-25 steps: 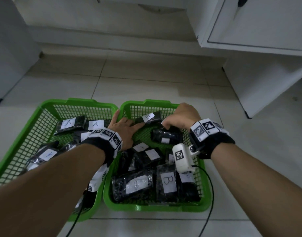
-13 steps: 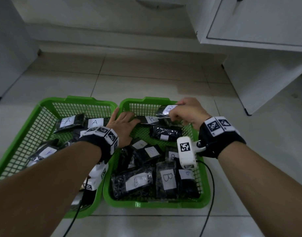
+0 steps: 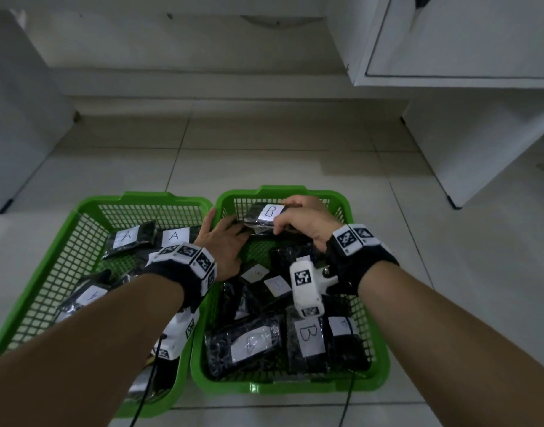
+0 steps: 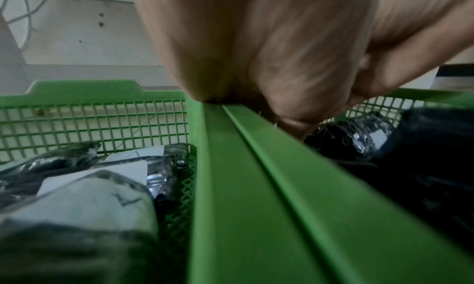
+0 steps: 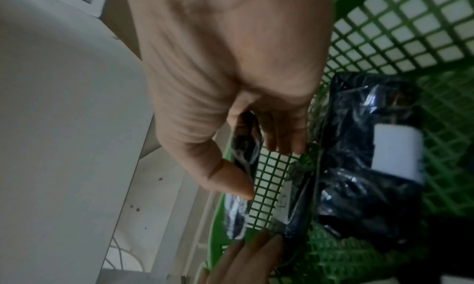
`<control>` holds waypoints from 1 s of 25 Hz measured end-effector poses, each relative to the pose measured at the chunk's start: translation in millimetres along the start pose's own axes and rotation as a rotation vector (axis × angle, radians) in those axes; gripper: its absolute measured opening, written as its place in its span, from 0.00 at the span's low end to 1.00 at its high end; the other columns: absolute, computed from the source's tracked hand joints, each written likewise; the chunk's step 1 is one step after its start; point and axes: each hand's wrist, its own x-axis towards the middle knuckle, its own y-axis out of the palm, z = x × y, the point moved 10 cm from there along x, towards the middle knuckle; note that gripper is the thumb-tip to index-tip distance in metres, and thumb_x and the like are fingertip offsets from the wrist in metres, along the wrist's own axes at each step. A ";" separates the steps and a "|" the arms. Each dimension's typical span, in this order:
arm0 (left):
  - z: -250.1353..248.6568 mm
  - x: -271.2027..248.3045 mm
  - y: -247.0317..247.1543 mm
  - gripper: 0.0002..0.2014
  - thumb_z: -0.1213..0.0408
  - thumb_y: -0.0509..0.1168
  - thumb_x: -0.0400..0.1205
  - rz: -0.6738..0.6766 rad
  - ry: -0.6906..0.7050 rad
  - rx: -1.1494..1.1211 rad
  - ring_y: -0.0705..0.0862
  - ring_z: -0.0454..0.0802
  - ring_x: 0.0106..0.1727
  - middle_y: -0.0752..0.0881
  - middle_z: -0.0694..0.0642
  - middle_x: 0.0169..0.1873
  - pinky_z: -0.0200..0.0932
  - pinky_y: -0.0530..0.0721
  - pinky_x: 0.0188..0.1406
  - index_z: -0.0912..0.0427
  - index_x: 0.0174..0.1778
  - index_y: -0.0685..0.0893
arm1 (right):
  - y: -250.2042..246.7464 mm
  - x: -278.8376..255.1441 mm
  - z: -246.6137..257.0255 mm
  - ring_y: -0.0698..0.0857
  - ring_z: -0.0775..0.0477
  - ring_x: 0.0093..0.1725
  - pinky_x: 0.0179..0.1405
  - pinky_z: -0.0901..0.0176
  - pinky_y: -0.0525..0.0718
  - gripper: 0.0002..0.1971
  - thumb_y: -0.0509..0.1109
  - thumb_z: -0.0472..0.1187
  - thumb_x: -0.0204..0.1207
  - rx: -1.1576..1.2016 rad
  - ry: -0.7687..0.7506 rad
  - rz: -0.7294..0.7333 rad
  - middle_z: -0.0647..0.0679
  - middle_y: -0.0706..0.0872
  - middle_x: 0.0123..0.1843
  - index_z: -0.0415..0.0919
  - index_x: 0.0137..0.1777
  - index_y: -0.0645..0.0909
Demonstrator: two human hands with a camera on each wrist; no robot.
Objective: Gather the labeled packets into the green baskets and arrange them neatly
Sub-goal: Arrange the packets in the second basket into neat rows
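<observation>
Two green mesh baskets stand side by side on the floor. The left basket (image 3: 147,200) holds black packets labeled A (image 3: 127,238). The right basket (image 3: 341,195) holds several labeled B (image 3: 307,337). My right hand (image 3: 283,220) pinches one black B packet (image 3: 266,215) between thumb and fingers, against the right basket's back wall. In the right wrist view the thumb (image 5: 231,179) lies on that packet (image 5: 243,132). My left hand (image 3: 233,229) rests over the two adjoining rims (image 4: 256,187), with straight fingers touching the packet's left end.
A white cabinet (image 3: 464,134) stands at the right and a grey unit (image 3: 15,118) at the left, with tiled floor (image 3: 264,155) between them beyond the baskets. Black cables (image 3: 346,405) hang from the wrist cameras over the baskets' near edges.
My right hand has lifted a B packet from the right basket's middle and carried it to the back wall. My left hand slid forward until its fingers reached the packet's end.
</observation>
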 end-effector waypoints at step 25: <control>0.3 5.6 -23.7 0.31 0.49 0.77 0.73 -0.100 0.010 -0.195 0.82 0.55 0.63 0.80 0.52 0.63 0.49 0.83 0.59 0.54 0.70 0.76 | -9.4 -31.1 -18.5 0.86 0.45 0.48 0.42 0.53 0.85 0.22 0.84 0.48 0.65 -0.920 -0.150 0.030 0.49 0.86 0.51 0.45 0.55 0.81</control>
